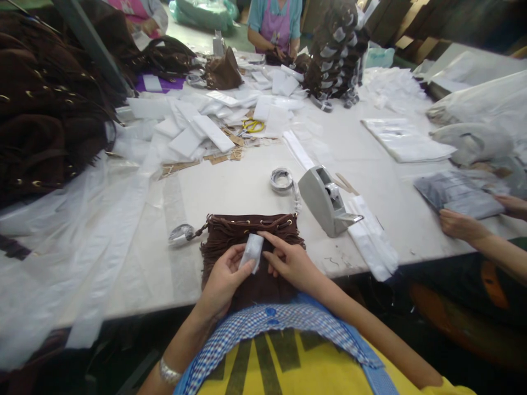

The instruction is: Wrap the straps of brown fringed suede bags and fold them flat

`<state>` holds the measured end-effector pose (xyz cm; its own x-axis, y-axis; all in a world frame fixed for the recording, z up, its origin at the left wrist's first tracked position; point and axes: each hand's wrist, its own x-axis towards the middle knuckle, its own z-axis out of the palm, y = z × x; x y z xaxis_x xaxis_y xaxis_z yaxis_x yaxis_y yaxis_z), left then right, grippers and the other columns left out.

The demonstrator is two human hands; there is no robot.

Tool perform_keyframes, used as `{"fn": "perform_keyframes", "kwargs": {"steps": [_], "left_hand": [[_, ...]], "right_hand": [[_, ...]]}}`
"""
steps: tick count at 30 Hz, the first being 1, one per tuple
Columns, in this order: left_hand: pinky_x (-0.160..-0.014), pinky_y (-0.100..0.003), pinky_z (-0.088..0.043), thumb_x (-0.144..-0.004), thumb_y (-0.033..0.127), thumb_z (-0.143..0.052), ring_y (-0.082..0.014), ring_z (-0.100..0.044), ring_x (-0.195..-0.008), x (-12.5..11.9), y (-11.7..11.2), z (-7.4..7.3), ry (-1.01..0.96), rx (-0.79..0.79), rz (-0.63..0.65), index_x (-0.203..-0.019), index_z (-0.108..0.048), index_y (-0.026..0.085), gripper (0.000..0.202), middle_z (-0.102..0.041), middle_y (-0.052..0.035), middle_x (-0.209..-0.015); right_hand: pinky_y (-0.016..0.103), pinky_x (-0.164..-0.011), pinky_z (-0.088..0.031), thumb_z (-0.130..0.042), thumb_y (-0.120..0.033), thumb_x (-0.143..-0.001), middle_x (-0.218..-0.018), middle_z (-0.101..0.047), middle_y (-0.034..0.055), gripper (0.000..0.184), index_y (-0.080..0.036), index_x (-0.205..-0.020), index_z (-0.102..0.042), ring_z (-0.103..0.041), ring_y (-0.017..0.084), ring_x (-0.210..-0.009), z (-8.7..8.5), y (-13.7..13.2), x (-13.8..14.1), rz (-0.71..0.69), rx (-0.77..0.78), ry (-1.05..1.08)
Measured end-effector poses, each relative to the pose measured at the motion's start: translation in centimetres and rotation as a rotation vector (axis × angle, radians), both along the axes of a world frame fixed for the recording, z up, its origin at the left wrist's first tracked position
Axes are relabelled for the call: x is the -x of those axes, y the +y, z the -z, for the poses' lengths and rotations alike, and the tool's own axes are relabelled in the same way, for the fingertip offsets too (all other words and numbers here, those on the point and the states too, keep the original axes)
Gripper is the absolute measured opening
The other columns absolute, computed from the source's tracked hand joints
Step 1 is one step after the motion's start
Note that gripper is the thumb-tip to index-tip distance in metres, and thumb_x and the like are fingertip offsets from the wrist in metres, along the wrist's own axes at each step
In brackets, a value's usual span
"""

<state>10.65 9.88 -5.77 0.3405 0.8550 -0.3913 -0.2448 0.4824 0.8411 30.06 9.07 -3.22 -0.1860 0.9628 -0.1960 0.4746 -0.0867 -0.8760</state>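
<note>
A dark brown fringed suede bag (251,230) lies flat at the near edge of the white table (230,192). On its front sits a small white foam wrap piece (252,251). My left hand (224,277) pinches the lower left of that piece between thumb and fingers. My right hand (290,262) presses on the bag just right of the piece, its index finger stretched along the piece's top edge. A wrapped metal fitting (181,233) on the bag's strap lies to the left.
A grey tape dispenser (325,200) and a tape roll (281,179) stand just behind the bag. White foam strips (373,241) lie to the right, brown bags (45,115) pile up at left. Another person's hands (463,225) work on grey packets at right; two people sit at the far end.
</note>
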Motion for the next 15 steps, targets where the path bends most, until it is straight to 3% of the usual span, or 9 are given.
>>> {"fn": "perform_keyframes", "kwargs": {"steps": [3,5,10,12,15], "left_hand": [[-0.091,-0.030,-0.050,-0.077,0.033,-0.076,-0.0217,-0.062,-0.108,-0.1,0.0,-0.1,0.002,0.001,-0.026,-0.118,-0.058,0.017,0.048,-0.067,-0.0084,-0.117],[-0.091,-0.030,-0.050,-0.077,0.033,-0.076,-0.0214,-0.062,-0.108,-0.3,0.1,-0.1,0.009,-0.006,-0.031,-0.117,-0.058,0.017,0.048,-0.067,-0.0076,-0.116],[-0.094,-0.032,-0.050,-0.075,0.035,-0.078,-0.0229,-0.065,-0.107,-0.4,0.1,-0.2,0.049,-0.055,0.004,-0.117,-0.055,0.017,0.050,-0.068,-0.0086,-0.118],[-0.096,-0.034,-0.051,-0.077,0.038,-0.076,-0.0247,-0.065,-0.109,-0.5,0.1,-0.4,0.088,-0.076,0.026,-0.118,-0.055,0.017,0.051,-0.068,-0.0100,-0.118],[-0.099,-0.038,-0.050,-0.086,0.044,-0.065,-0.0256,-0.064,-0.114,-0.4,0.1,-1.0,0.259,-0.167,0.051,-0.128,-0.053,0.018,0.051,-0.066,-0.0110,-0.125]], "right_hand": [[0.027,-0.072,-0.055,-0.055,-0.029,-0.094,-0.072,-0.071,-0.0030,0.051,-0.029,-0.144,-0.045,-0.067,0.014,-0.063,-0.9,-0.7,0.0,0.110,-0.099,-0.087],[0.030,-0.083,-0.055,-0.054,-0.029,-0.095,-0.086,-0.074,-0.0010,0.057,-0.028,-0.149,-0.036,-0.071,0.015,-0.077,-1.6,-1.1,0.5,0.143,-0.088,0.005],[0.036,-0.096,-0.052,-0.059,-0.028,-0.093,-0.114,-0.072,0.0014,0.077,-0.029,-0.155,-0.013,-0.069,0.017,-0.102,-2.0,-0.9,2.2,-0.015,0.048,0.327],[0.035,-0.094,-0.054,-0.059,-0.028,-0.093,-0.113,-0.073,0.0015,0.074,-0.029,-0.155,-0.018,-0.070,0.017,-0.100,-1.9,-0.6,2.2,-0.042,0.034,0.299],[0.033,-0.092,-0.054,-0.058,-0.029,-0.093,-0.111,-0.073,0.0026,0.051,-0.027,-0.143,-0.046,-0.070,0.019,-0.099,-1.9,-0.4,1.0,0.011,-0.129,0.071]]}}
